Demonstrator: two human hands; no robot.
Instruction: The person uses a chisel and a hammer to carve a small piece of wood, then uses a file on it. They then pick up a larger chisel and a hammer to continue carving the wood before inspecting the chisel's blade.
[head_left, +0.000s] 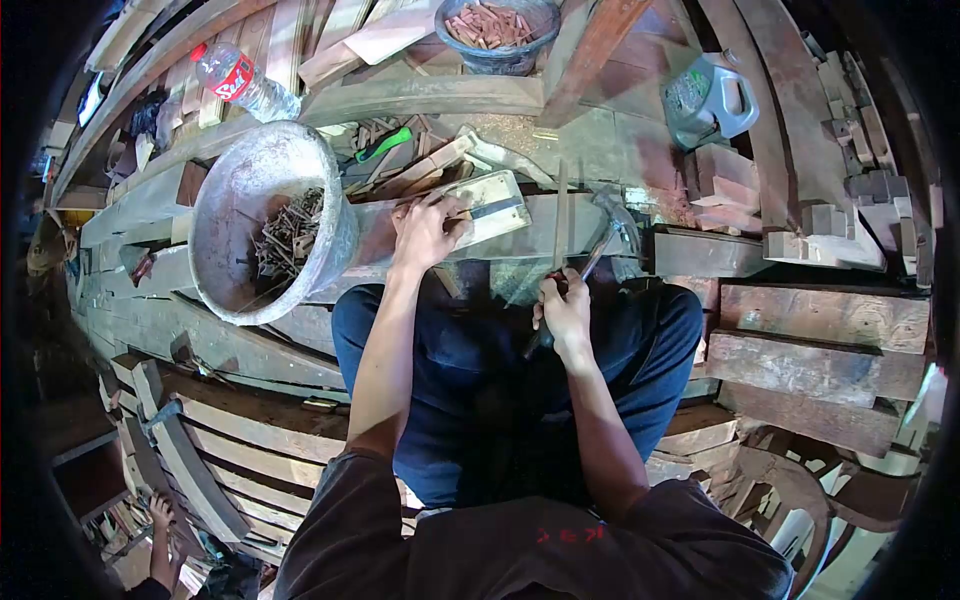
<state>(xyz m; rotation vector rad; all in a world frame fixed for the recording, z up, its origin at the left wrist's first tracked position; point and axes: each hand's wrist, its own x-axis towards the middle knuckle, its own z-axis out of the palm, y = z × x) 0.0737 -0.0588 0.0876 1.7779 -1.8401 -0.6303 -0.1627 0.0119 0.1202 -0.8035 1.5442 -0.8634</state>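
My left hand point(430, 232) lies over the left end of a pale wooden block point(508, 190), its fingers bent and gripping there. A dark strip point(492, 209) runs along the block's face. My right hand point(563, 312), between my knees, is wrapped round the handle of a hammer point(617, 222). The hammer's metal head points up and away, and its dark grip end shows below the fist. A long thin bar point(562, 205) stretches forward from the same fist; its near end is hidden by the fingers. Beneath the block lies a thick plank point(575, 222).
Left stands a large whitish bucket point(330, 235) with small dark pieces inside. A green-handled tool point(384, 144) lies among wood scraps. Farther off are a water bottle point(246, 84), a basin of wooden pegs point(503, 62) and a bluish jug point(708, 100). Another person's hand point(160, 511) shows lower left.
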